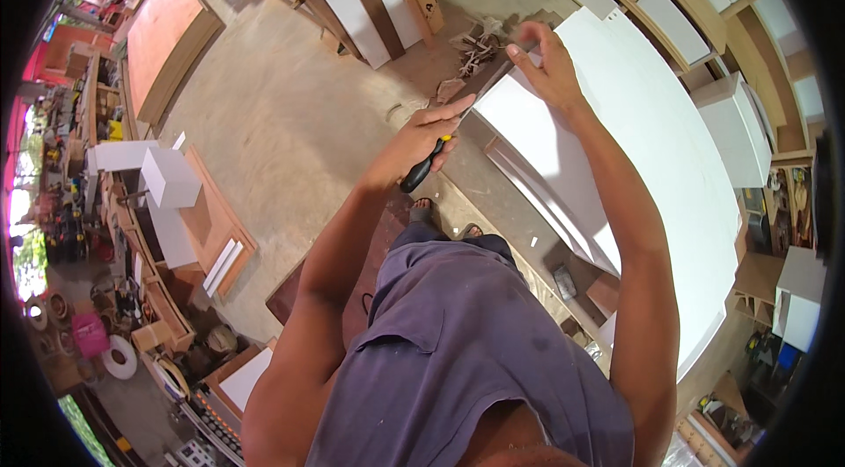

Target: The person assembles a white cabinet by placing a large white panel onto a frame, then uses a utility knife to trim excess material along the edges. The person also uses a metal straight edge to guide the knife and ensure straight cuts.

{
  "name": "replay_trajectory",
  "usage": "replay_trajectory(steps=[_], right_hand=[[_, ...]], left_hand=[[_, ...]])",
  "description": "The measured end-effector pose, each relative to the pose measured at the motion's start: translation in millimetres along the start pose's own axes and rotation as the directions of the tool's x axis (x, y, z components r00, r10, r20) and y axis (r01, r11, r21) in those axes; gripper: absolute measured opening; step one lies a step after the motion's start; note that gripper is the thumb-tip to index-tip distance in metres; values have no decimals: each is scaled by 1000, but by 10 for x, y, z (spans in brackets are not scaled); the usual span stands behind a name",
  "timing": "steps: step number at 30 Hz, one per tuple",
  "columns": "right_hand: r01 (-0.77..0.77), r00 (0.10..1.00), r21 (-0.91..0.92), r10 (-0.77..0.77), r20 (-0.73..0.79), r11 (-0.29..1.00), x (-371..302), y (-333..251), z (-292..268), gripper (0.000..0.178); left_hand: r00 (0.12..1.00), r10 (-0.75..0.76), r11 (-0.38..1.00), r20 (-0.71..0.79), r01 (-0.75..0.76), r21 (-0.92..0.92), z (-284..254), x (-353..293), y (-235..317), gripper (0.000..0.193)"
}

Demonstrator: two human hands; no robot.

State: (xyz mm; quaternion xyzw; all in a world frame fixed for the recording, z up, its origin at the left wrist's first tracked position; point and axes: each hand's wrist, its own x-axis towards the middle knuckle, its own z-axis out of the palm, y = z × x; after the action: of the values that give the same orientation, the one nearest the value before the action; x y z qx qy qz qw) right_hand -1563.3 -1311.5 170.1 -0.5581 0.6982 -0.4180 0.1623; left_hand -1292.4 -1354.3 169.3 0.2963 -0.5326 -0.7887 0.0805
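Observation:
My left hand [424, 139] is closed round a hand tool with a black handle [419, 173], a yellow part by the fingers and a thin metal blade. Its blade end is at the near-left corner of a large white panel [651, 141]; whether they touch I cannot tell. Over the panel's left edge, my right hand [553, 75] is raised with thumb and fingers apart, nothing visible in it, the fingertips slightly blurred. Under the panel edge another white board [563, 220] shows, partly in shadow.
Shavings and scraps [480, 44] lie on the floor beyond the panel's corner. White and brown boards [378, 9] lean at the back. A reddish sheet stack [167, 36] stands far left, a white box [172, 176] below it. White cabinet pieces [731, 128] stand at right.

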Motion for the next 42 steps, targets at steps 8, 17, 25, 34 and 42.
replay_trajectory(steps=[8,17,25,34,42], right_hand=[[157,977,-343,-197,-87,926,17,13,77,60],[-284,958,-808,112,-266,516,-372,-380,658,67],[52,998,-337,-35,57,940,-635,-794,752,44],[267,964,-483,-226,142,834,-671,-619,454,36],[-250,916,-249,145,-373,936,-786,-475,379,54]], left_hand=[[987,62,998,147,-62,-5,-177,214,-96,47],[997,-83,961,2,81,-263,-910,527,-759,49],[961,-264,962,-82,257,-88,-1563,256,-1674,51],[980,169,986,106,-169,-10,-627,21,-669,49],[692,691,462,207,-644,610,-413,232,-708,65]])
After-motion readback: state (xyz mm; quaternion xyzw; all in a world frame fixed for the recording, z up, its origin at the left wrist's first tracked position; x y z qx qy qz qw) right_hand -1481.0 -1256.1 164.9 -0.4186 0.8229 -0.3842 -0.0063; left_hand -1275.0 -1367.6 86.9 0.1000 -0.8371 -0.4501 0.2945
